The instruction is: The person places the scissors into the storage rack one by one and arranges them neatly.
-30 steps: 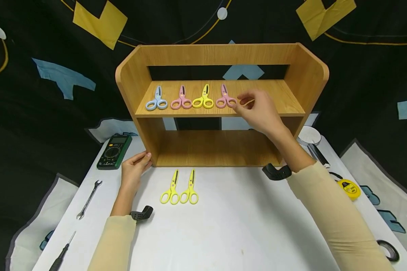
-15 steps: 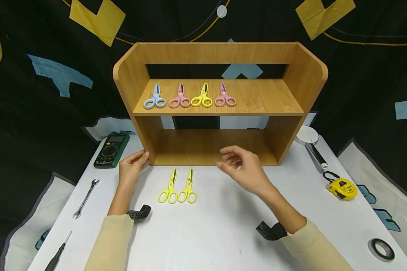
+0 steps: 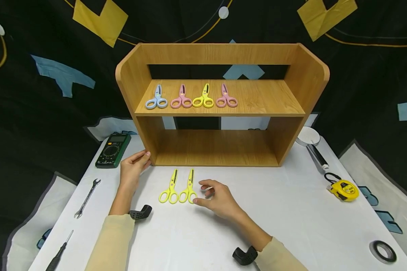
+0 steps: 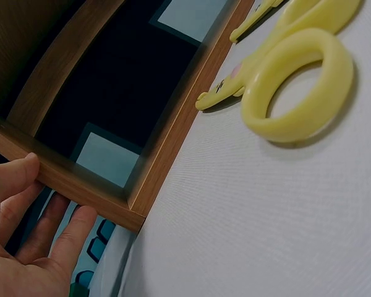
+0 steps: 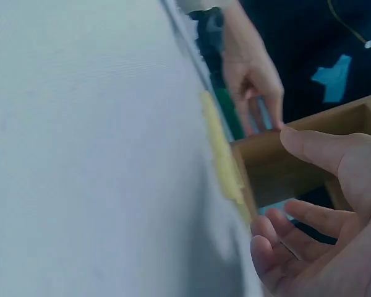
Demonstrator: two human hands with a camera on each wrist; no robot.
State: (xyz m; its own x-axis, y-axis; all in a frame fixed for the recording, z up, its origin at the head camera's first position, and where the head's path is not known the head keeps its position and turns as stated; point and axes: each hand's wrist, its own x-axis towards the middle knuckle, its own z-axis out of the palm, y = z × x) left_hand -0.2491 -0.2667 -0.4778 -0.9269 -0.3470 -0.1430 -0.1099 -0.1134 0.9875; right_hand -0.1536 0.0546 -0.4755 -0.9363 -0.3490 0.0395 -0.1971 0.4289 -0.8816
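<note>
Two yellow scissors lie on the white table in front of a wooden shelf (image 3: 217,148), blades toward it. Close to the handle of the right yellow scissors (image 3: 190,183) is my right hand (image 3: 220,201), thumb and fingers parted and nothing between them; the thumb tip overlaps a handle ring in the head view. Beside them are the left yellow scissors (image 3: 173,183). My left hand (image 3: 131,171) grips the shelf's left side panel (image 4: 99,201) near its bottom front corner, thumb on one face and fingers on the other.
Along the upper board stand blue scissors (image 3: 158,92), pink scissors (image 3: 182,92), yellow scissors (image 3: 205,92) and more pink scissors (image 3: 224,92). At left lie a multimeter (image 3: 113,150), wrench (image 3: 87,198) and screwdriver (image 3: 57,258); at right a magnifying glass (image 3: 317,156), tape measure (image 3: 345,190) and tape roll (image 3: 374,247).
My right hand has left the rightmost pink scissors on the upper board and come down and left to the yellow scissors on the table. My left hand stays at the shelf.
</note>
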